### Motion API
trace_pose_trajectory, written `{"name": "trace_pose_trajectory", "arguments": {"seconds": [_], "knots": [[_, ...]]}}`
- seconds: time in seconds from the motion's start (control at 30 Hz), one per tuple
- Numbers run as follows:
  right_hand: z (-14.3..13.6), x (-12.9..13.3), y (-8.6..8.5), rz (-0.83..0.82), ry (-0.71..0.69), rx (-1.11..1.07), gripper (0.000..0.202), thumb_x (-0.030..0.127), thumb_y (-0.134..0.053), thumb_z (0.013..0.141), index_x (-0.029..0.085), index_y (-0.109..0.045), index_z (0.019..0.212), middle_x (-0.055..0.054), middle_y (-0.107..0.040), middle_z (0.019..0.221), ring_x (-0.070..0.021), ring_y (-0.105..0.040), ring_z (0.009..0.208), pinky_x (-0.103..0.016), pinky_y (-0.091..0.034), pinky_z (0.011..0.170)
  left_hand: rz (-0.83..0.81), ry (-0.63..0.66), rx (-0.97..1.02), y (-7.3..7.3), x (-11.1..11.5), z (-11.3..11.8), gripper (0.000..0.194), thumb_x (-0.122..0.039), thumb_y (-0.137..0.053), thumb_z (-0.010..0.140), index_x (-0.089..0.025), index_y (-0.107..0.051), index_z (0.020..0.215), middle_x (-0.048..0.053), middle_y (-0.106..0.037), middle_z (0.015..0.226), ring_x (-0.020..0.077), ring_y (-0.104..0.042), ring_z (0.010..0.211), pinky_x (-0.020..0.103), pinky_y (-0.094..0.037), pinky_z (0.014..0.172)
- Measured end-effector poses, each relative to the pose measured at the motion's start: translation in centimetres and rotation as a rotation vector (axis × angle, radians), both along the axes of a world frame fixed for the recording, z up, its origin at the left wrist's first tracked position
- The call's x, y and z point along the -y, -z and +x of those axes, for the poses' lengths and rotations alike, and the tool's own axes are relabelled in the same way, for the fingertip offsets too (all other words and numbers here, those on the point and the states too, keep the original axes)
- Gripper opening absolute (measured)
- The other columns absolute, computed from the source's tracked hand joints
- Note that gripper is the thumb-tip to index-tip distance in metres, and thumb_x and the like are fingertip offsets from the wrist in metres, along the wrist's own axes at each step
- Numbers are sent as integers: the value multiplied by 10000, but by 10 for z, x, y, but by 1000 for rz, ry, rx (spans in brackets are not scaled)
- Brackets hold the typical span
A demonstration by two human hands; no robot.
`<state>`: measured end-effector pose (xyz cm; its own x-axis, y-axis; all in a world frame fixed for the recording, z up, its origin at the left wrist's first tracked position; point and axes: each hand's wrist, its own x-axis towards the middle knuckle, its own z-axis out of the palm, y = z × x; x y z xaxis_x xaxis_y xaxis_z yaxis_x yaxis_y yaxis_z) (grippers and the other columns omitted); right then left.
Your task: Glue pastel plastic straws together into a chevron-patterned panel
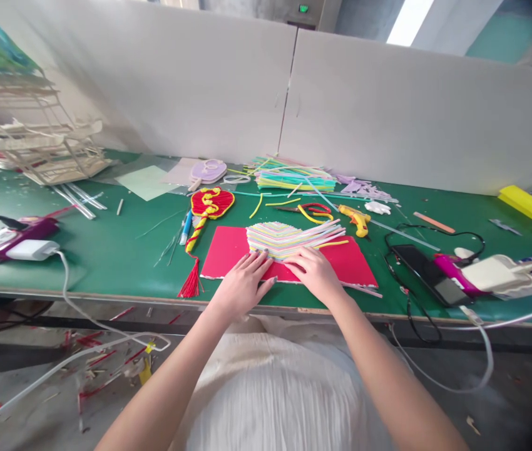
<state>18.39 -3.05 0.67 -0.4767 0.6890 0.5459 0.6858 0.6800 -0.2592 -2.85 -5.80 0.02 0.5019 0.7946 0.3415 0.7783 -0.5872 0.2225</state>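
Many strips [273, 238] lie on the red card [223, 249], apparently being aligned; the left hand [245, 280] rests at their near edge, fingers slightly parted, the right hand [317, 272] curls there, grip unclear. Keeping them straight likely calls for light, steady pressure.

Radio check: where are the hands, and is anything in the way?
Left hand, right hand: both at near edge of striped piece. Piece on red board, strip ends fanning right. Yellow glue gun beyond, not blocking.
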Motion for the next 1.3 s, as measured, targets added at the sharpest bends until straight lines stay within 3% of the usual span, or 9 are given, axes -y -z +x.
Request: {"name": "trace_pose_trajectory", "arguments": {"seconds": [0.47,0.73,1.3], "knots": [[-1,-6,4,43,-25,27,170,217,-522,920,204,-691,908,-56,-665,856,-195,-589,875,-341,-478,795,3,22,-3,-1,0,-1,474,-432,-365,965,-180,-517,1336,102,-490,1411,262,-401,1341,458,-331,1125],[-3,-5,6,64,29,26,149,207,-552,903,197,-701,893,-48,-676,842,-196,-588,877,-340,-461,815,-3,29,20,0,-1,-1,459,-423,-386,960,-187,-527,1327,97,-512,1393,264,-411,1334,466,-331,1123],[3,-23,-5,80,-174,226,152,184,-516,916,177,-667,935,-64,-662,897,-206,-568,901,-348,-444,800,-7,16,-22,-3,0,0,476,-436,-368,963,-169,-531,1321,108,-513,1391,260,-415,1332,451,-330,1125]]}}
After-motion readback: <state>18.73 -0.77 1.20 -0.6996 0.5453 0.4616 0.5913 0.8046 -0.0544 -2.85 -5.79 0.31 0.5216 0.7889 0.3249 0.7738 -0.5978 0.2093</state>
